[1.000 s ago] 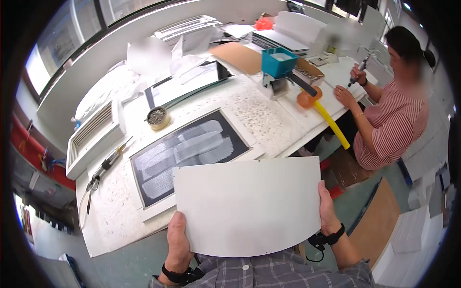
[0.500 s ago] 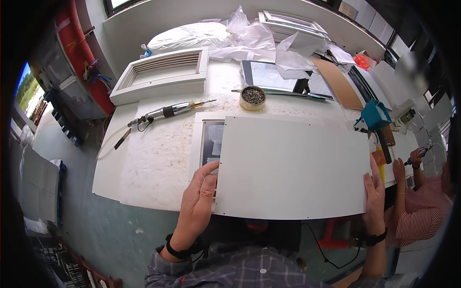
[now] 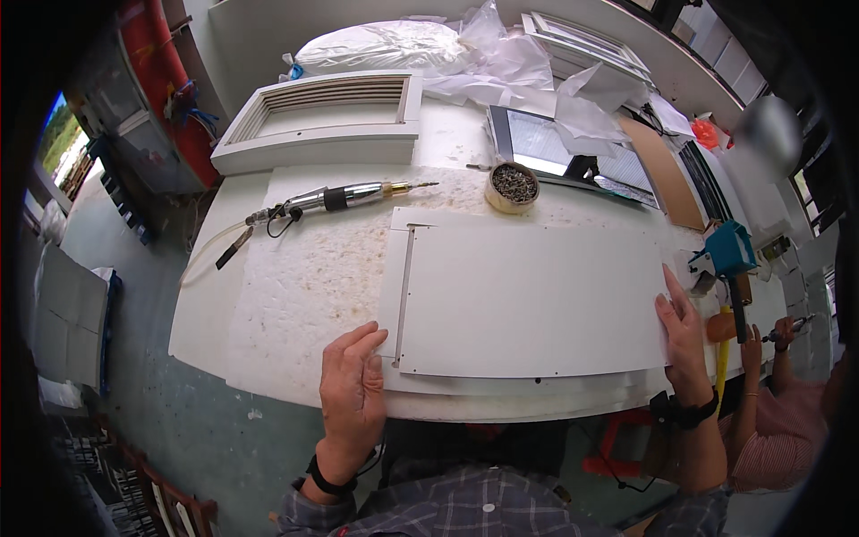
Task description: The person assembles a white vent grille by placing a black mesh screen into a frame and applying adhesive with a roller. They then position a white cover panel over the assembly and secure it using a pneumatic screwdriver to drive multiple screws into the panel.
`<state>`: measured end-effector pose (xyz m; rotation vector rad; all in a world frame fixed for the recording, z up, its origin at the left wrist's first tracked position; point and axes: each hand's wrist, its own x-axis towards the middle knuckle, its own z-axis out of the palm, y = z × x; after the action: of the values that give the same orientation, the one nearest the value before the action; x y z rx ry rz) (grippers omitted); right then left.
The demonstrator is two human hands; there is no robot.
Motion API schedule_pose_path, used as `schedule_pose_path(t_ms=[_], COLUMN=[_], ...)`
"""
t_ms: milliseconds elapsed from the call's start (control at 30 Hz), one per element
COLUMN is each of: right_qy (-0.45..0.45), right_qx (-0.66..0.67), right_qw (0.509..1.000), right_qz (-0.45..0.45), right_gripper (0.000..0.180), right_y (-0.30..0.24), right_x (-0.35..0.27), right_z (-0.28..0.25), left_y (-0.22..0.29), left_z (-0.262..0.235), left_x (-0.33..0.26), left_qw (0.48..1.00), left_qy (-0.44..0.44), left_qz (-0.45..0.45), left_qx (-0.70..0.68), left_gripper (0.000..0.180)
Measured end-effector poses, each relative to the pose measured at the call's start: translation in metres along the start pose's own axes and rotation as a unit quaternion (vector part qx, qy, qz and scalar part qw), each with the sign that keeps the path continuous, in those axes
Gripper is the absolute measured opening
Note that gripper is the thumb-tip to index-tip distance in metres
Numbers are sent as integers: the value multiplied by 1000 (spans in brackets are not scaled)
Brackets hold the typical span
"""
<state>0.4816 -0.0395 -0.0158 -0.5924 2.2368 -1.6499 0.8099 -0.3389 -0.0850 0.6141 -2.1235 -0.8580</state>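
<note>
Head view: right hand (image 3: 684, 336) at white panel (image 3: 537, 300), left hand (image 3: 352, 389) beside frame (image 3: 394, 286).

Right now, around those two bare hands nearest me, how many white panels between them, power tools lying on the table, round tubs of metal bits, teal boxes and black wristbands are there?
White panel: 1
Power tool on the table: 1
Round tub: 1
Teal box: 1
Black wristbands: 2
Total: 6
</note>
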Motion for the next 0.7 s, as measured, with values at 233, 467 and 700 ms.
schedule_pose_path(t_ms=[233, 467, 700], right_qy=[3, 13, 38], right_qx=[-17, -43, -71], right_qw=[1000, 999, 997], right_qz=[9, 24, 13], right_gripper=[60, 62, 61], right_y=[3, 1, 7], right_x=[6, 5, 5], right_z=[1, 8, 14], left_y=[-4, -5, -23], left_z=[3, -2, -8], left_x=[1, -1, -10], left_qw=[1000, 1000, 998], left_qy=[-6, -29, -53], left_qz=[-7, 1, 13], left_qx=[-17, 4, -34], left_gripper=[23, 20, 30])
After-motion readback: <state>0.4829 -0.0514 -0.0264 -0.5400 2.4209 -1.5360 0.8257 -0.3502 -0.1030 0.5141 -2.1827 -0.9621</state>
